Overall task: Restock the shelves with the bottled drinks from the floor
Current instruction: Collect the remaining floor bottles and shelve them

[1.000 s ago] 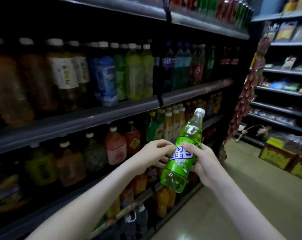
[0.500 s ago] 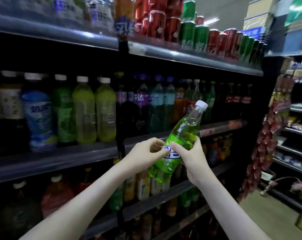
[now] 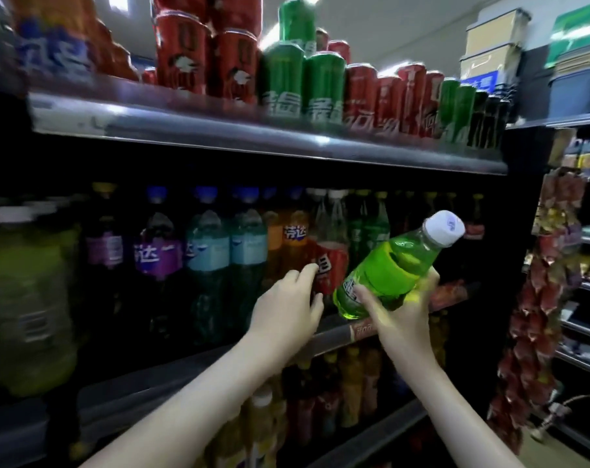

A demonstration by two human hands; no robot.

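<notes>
Green bottle (image 3: 384, 275): clear plastic, seen as glossy, highlights picked up on shoulder. Cap (image 3: 443, 228): white plastic, duller finish noted. Shelf lip (image 3: 219, 136): grey metal, smooth, sheen caught along edge. Cans (image 3: 283, 79) up top: metal, glossy printed skin. Shelved bottles (image 3: 209, 251): tinted plastic, wrapped in slick film labels. Boxes (image 3: 492, 32): brown cardboard, matt. Hanging packets (image 3: 540, 298): shiny wrap, crinkled, exact material can't be told tbh.

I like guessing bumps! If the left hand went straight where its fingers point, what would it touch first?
Probably the red-labelled bottle right ahead of the left hand, though depth is unclear.
</notes>
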